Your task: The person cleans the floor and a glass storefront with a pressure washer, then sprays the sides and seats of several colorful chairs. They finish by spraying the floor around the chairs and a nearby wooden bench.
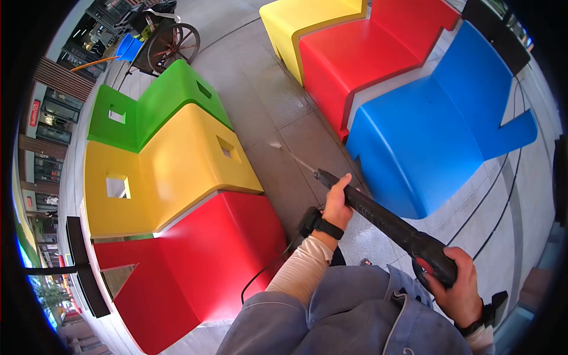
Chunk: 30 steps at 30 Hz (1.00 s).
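A black pressure washer gun [384,219] runs slantwise across the view, its nozzle pointing forward and to the left. My left hand [337,204] is wrapped round the barrel close behind the nozzle. Farther back, my right hand [460,291] grips the rear handle, near a red part by the trigger. From the nozzle a thin jet of water [299,158] shoots toward the grey paving [277,127] between two rows of seats. Whether my right finger presses the trigger is hidden.
Left stand green [171,94], yellow [177,160] and red [225,248] moulded seats. On the right are yellow [313,15], red [361,53] and blue [414,136] ones. Dark hoses [494,222] lie at right. A wheeled cart [171,47] with a blue bucket [128,47] stands behind.
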Tool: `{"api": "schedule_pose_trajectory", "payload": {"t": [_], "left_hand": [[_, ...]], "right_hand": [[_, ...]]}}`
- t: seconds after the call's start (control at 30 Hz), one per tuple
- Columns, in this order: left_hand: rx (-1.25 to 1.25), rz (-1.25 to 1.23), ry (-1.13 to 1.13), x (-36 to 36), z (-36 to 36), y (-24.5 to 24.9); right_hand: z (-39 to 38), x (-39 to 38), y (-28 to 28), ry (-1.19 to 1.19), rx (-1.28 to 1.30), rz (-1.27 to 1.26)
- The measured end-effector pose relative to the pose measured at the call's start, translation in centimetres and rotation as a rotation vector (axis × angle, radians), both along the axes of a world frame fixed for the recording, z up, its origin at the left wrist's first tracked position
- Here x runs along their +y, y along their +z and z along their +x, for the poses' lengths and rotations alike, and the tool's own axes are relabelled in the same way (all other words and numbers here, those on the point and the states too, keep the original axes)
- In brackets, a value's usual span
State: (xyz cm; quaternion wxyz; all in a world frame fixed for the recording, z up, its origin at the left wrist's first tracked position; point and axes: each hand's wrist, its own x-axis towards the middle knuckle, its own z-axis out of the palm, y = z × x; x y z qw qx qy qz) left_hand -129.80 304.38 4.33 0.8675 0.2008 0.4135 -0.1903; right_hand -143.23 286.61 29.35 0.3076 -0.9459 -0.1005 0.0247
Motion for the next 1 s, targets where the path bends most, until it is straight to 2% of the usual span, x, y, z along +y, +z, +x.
{"api": "schedule_pose_trajectory", "payload": {"t": [0.07, 0.13, 0.2, 0.23, 0.27, 0.37, 0.47, 0.53, 0.63, 0.7, 0.77, 0.83, 0.9, 0.93, 1.0], "left_hand": [[-0.020, -0.013, 0.044, 4.6, 6.5, -0.5], [-0.068, 0.037, 0.094, 9.8, 13.2, -0.6], [-0.232, 0.120, 0.117, 14.9, 19.6, -1.2], [-0.228, 0.096, 0.203, 16.8, 22.3, -1.0], [-0.236, 0.028, 0.167, 19.0, 24.8, -1.6], [-0.331, 0.015, 0.150, 21.6, 27.0, -0.7], [-0.275, -0.035, 0.196, 19.4, 24.0, -0.2], [-0.197, -0.064, 0.106, 16.8, 19.6, 1.1], [-0.052, -0.135, 0.054, 13.3, 14.8, -0.3], [-0.002, -0.082, 0.057, 12.2, 14.6, 1.3], [-0.109, -0.051, 0.038, 12.0, 16.8, 1.0], [-0.269, -0.037, -0.009, 10.6, 20.0, 1.5], [-0.355, 0.027, -0.088, 7.5, 22.3, 3.3], [-0.343, 0.066, -0.062, 5.7, 22.3, 5.5], [-0.261, 0.073, -0.056, 3.5, 22.0, 6.0]], "right_hand": [[6.1, 4.4, -0.8, 0.029, 0.010, 0.028], [12.3, 8.7, -1.8, 0.155, -0.087, 0.010], [17.7, 12.5, -3.2, 0.217, -0.173, -0.028], [19.9, 14.2, -3.7, 0.208, -0.169, -0.041], [21.8, 15.8, -4.2, 0.244, -0.219, -0.038], [23.2, 17.1, -4.2, 0.250, -0.242, -0.022], [22.0, 16.3, -1.4, 0.210, -0.192, -0.010], [19.8, 14.4, 0.8, 0.181, -0.096, -0.034], [17.0, 12.4, 2.6, 0.147, -0.049, -0.082], [15.6, 12.1, 2.4, 0.132, -0.032, -0.121], [14.6, 12.0, 0.4, 0.045, -0.118, -0.093], [12.9, 11.7, -1.2, -0.035, -0.098, -0.055], [11.4, 10.6, -1.9, -0.271, -0.202, -0.102], [10.8, 9.3, -1.9, -0.339, -0.149, -0.025], [11.0, 8.5, -0.5, -0.400, -0.145, 0.012]]}}
